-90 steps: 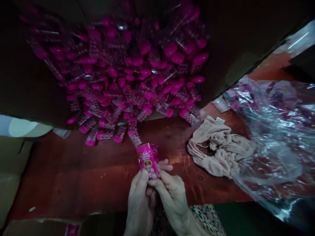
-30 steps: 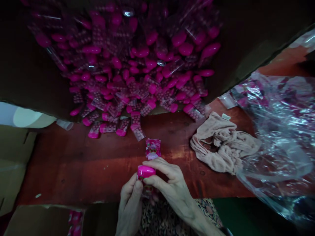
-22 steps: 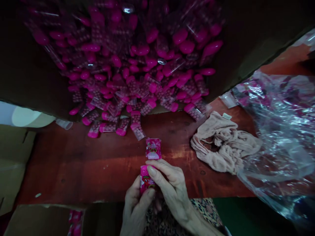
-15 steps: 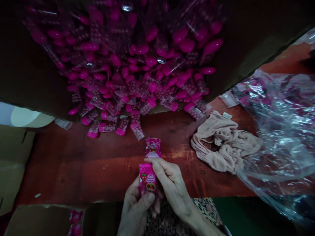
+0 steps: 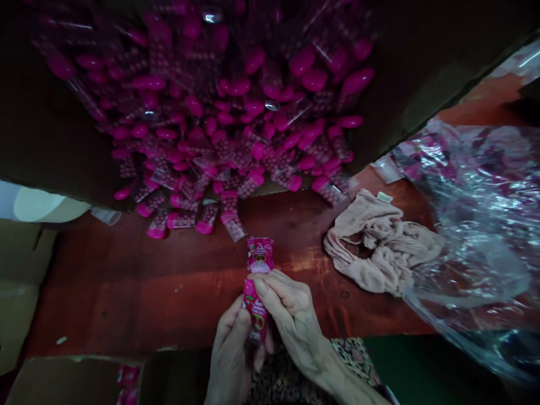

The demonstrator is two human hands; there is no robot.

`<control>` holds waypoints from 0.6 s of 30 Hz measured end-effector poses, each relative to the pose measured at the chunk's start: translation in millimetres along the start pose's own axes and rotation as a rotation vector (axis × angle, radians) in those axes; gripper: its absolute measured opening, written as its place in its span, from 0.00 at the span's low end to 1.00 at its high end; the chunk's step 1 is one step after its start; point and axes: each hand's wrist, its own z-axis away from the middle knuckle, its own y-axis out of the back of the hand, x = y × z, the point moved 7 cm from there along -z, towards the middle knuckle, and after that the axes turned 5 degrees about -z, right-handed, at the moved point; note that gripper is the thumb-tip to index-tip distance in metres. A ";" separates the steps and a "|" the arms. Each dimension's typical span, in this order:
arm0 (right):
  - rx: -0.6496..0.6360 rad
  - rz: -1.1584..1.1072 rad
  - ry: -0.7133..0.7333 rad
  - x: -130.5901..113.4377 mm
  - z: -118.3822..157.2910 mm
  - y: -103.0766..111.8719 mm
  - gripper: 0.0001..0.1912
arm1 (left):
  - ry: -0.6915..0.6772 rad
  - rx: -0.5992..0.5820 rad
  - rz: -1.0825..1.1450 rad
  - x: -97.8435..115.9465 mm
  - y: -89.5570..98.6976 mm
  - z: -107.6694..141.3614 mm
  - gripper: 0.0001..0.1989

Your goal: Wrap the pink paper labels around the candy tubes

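Observation:
Close to the table's front edge, both hands meet around a small pink printed packet (image 5: 255, 306) with a strawberry cartoon on it. My left hand (image 5: 231, 349) is closed on its left side and lower end, thumb along the edge. The thumb and fingers of my right hand (image 5: 293, 318) pinch its upper right corner. Just beyond the fingertips, a similar pink sachet (image 5: 260, 253) lies flat on the red table. My palms hide part of the held packet's lower end.
A large cardboard box (image 5: 400, 107) lies open ahead, spilling pink-capped tubes of little balls (image 5: 236, 222) onto the table (image 5: 139, 292). To the right are a crumpled beige cloth (image 5: 379, 242) and clear plastic bags (image 5: 485, 247). An empty clear cup (image 5: 106, 216) lies left.
The packet has turned and slid slightly upward between the hands. My left thumb has shifted from its front face to its left edge. The right hand keeps its pinch near the top.

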 end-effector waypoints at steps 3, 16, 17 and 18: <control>0.019 -0.045 -0.083 5.2 1.0 1.6 0.17 | -0.024 -0.090 0.011 0.1 -9.1 1.2 0.15; 0.288 0.004 0.047 3.7 -3.1 31.5 0.12 | -0.184 0.132 -0.062 31.8 51.0 5.4 0.04; 0.267 0.001 0.062 3.6 -5.6 26.5 0.10 | -0.213 0.179 -0.066 35.6 56.1 4.5 0.02; 0.242 -0.005 0.083 4.0 -7.9 19.8 0.10 | -0.226 0.211 -0.071 37.4 57.9 3.2 0.05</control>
